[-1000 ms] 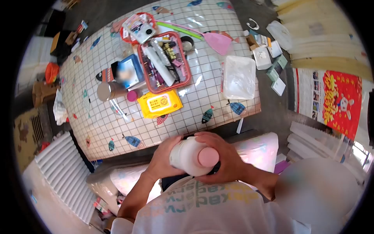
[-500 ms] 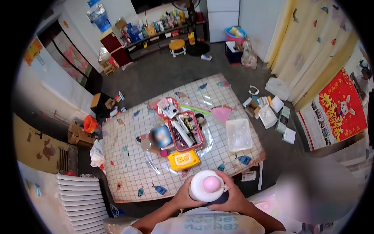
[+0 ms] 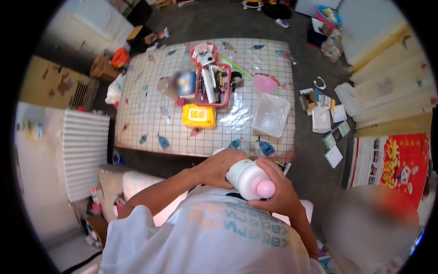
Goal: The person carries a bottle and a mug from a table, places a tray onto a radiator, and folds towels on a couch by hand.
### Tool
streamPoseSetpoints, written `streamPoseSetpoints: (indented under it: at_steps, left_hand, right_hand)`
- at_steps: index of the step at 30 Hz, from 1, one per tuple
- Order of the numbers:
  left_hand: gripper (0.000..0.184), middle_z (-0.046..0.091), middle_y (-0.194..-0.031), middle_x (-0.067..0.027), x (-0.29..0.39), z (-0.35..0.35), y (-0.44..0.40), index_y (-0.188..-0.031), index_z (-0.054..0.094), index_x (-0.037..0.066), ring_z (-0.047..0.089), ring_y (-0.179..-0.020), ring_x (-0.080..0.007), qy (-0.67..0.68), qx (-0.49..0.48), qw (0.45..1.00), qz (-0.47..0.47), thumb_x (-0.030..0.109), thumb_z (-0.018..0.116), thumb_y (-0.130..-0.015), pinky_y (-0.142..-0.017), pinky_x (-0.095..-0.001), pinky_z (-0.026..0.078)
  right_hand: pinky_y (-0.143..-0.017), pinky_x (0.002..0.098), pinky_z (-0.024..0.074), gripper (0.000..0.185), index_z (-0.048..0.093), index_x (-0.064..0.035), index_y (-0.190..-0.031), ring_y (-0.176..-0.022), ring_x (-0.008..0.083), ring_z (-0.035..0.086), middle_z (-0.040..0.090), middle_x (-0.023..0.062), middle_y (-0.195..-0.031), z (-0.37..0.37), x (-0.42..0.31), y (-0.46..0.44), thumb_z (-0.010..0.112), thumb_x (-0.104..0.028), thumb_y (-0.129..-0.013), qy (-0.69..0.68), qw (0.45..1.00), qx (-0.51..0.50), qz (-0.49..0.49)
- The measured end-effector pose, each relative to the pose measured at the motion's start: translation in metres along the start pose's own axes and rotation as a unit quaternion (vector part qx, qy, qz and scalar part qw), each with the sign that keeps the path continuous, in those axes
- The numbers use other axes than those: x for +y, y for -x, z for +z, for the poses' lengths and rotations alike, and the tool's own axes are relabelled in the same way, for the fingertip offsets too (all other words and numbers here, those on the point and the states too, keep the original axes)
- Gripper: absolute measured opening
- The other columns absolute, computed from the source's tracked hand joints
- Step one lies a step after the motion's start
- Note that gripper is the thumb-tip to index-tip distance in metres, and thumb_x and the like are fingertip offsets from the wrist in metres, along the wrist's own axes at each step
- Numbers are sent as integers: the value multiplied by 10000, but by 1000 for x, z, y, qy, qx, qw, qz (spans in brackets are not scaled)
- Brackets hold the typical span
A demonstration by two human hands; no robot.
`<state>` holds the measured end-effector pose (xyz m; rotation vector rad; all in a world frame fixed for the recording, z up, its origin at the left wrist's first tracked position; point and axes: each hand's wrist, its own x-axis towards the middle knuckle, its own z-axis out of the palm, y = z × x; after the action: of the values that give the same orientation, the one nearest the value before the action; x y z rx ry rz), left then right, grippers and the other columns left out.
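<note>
A white bottle with a pink rounded cap (image 3: 248, 179) lies tilted in front of my shirt, its capped end pointing right and toward me. My left hand (image 3: 219, 168) is wrapped around its body near the base. Around the shoulder by the cap, my right hand (image 3: 282, 192) is closed, thumb below and fingers above. Beyond the hands, on the table, lie a yellow pack of wipes (image 3: 199, 115) and a clear plastic box (image 3: 271, 115).
The table (image 3: 146, 123) has a checked cover and carries a red basket of small items (image 3: 213, 85), a pink fan-shaped thing (image 3: 265, 84) and a jar (image 3: 164, 85). Small boxes (image 3: 322, 119) lie on the floor at right. A radiator (image 3: 86, 155) stands at left. A person, blurred, is at lower right.
The bottle has gone from upright to tilted on its side, cap toward the right. My left hand has shifted toward its base. The view has tipped further down, showing more of my shirt.
</note>
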<state>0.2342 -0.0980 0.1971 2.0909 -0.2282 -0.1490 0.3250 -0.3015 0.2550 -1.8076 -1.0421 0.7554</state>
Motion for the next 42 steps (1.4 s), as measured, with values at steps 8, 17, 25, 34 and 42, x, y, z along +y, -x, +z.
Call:
streamPoseSetpoints:
  at_steps: [8, 17, 25, 34, 42]
  left_hand:
    - [589, 510, -1026, -129, 9, 17, -4, -1053, 474, 70, 465, -984, -315, -8, 63, 997, -42, 216, 719, -538, -879, -383, 350]
    - [724, 448, -1145, -161, -35, 7, 32, -1149, 417, 50, 402, -1099, -336, 84, 119, 976, -159, 289, 742, -547, -956, -389, 290]
    - [797, 475, -1110, -119, -58, -6, 66, -1156, 388, 46, 479, -1035, -241, 99, 236, 933, -253, 192, 810, -496, -908, -324, 371]
    - [790, 427, -1172, -136, -74, -13, 113, -1175, 385, 37, 434, -1100, -242, 151, 305, 896, -285, 171, 799, -515, -928, -305, 342]
    - [731, 433, -1166, -139, -86, -21, 123, -1150, 409, 33, 433, -1099, -246, 148, 308, 899, -275, 158, 783, -534, -922, -296, 341]
  right_hand:
    - [-844, 381, 432, 769, 434, -88, -1172, -1065, 326, 476, 419, 172, -1222, -8, 24, -14, 784, -247, -506, 3, 996, -34, -86]
    - [-876, 329, 403, 746, 394, -73, -1210, -1121, 270, 431, 389, 142, -1250, 24, 30, -71, 754, -163, -563, -104, 990, -93, -31]
    - [-656, 243, 482, 284, 530, -32, -856, -757, 165, 571, 569, 70, -842, 51, 209, -103, 632, -283, -772, -486, 701, 315, 416]
    - [-442, 234, 460, 282, 446, -11, -783, -553, 164, 531, 510, 106, -658, 92, 362, -133, 614, -236, -773, -536, 542, 393, 514]
    - [-353, 217, 355, 75, 463, -16, -775, -480, 148, 474, 514, 104, -635, 144, 367, -168, 502, -80, -775, -523, 569, 385, 504]
